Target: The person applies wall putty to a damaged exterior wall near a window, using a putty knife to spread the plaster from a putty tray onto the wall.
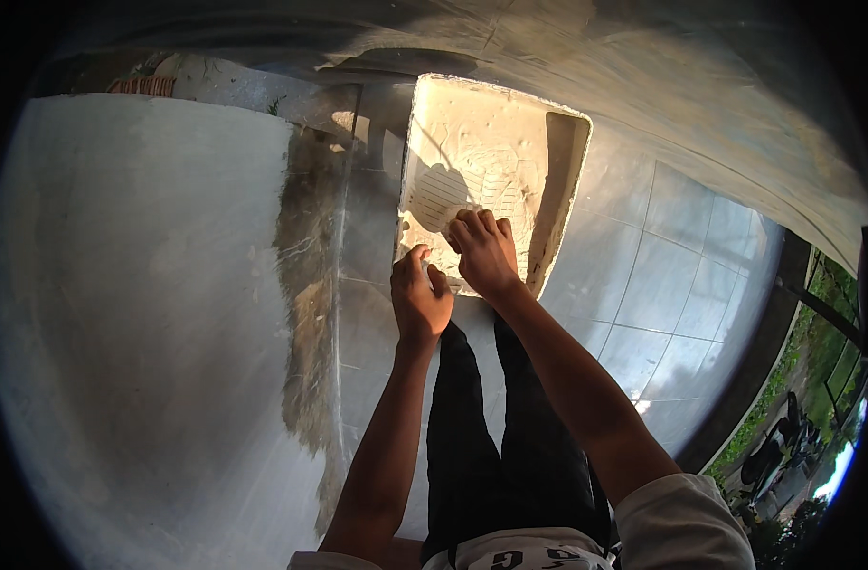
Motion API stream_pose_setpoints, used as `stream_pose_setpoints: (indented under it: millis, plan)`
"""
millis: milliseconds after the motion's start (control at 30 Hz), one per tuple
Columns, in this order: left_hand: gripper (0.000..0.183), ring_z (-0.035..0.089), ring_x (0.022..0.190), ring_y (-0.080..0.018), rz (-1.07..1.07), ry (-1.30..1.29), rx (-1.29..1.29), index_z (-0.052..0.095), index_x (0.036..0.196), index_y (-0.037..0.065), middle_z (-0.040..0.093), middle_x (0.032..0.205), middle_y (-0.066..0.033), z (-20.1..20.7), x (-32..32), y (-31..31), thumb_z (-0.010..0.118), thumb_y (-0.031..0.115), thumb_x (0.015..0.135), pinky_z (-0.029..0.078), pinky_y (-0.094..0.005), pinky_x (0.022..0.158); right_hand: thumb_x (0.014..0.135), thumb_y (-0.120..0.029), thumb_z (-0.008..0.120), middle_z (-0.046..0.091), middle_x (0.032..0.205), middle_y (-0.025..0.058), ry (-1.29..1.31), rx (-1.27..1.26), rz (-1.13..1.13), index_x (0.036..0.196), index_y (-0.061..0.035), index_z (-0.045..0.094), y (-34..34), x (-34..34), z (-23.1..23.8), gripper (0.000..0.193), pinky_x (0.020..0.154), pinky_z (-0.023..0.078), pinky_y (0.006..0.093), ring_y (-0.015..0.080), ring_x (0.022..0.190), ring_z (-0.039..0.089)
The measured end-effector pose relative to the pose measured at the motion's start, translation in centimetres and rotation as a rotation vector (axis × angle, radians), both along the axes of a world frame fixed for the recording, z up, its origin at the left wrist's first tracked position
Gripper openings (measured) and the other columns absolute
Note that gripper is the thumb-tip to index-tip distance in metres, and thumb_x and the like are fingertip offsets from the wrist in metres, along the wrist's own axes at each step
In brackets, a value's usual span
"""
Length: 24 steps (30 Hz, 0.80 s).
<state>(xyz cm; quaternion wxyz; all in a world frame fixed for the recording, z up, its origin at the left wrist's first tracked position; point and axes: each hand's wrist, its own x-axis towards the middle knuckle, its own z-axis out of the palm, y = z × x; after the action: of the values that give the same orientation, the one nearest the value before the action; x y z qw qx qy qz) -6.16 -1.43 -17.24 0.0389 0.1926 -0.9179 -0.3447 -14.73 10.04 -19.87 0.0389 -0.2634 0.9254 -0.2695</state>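
A rectangular, rimmed tray [583,157] rests on the floor in front of my feet, holding cream-coloured wet paste [481,114] with ridged, parallel marks across its middle. My right hand [483,252] reaches over the tray's near part with its fingers bent down at the paste. Something pale shows at its fingertips, but the fingers and the paste's like colour hide what it is. At the near left corner of the tray is my left hand [422,299], its fingers curled round the rim and its thumb bent inward.
To the left stands a broad, smooth grey-white wall [149,266] with a rough brown strip [306,285] along its edge. Grey floor tiles [657,275] spread to the right. A pale coated surface [700,76] lies beyond the tray. Greenery [838,313] and a motorcycle [785,442] are outside at far right.
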Motion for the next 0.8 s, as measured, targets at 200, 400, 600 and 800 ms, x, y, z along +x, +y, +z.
stream_pose_setpoints:
  millis: [200,400,600,800]
  plan:
    - [0.038,0.062,0.106,-0.0372,-0.017,0.035,0.009,0.055,0.121,0.003,0.067,0.111,-0.017,-0.1,-0.3,0.7,0.06,-0.004,0.084,0.049,-0.0468,0.092,0.079,-0.003,0.064,0.06,0.109,0.0089,-0.038,0.105,-0.053,0.101,-0.011,0.06,1.4,-4.0,0.3,0.024,0.086,0.04,0.0445,0.031,0.109,0.055]
    - [0.037,0.064,0.103,-0.0377,-0.012,0.035,0.031,0.056,0.121,0.003,0.067,0.109,-0.0174,-0.2,0.6,1.2,0.06,-0.003,0.084,0.05,-0.0471,0.091,0.082,-0.005,0.064,0.059,0.116,0.0105,-0.081,0.114,0.066,0.107,-0.0105,0.059,1.3,1.4,0.3,0.026,0.088,0.041,0.0462,0.0341,0.111,0.055]
    - [0.037,0.06,0.106,-0.0372,0.0,0.031,0.056,0.055,0.119,0.003,0.066,0.112,-0.0165,-0.3,0.0,1.5,0.059,-0.002,0.083,0.047,-0.0476,0.095,0.087,-0.011,0.064,0.06,0.112,0.0079,0.047,0.195,-0.111,0.108,-0.0103,0.06,3.3,-3.7,-0.2,0.021,0.086,0.041,0.0442,0.0283,0.107,0.055]
    - [0.036,0.063,0.106,-0.0373,0.02,0.025,0.013,0.055,0.12,0.002,0.066,0.111,-0.0178,0.6,0.9,1.2,0.059,-0.004,0.085,0.049,-0.0463,0.094,0.078,-0.002,0.064,0.06,0.116,0.0106,-0.21,0.07,0.0,0.105,-0.008,0.06,1.7,3.1,0.6,0.028,0.094,0.042,0.0475,0.0338,0.116,0.054]
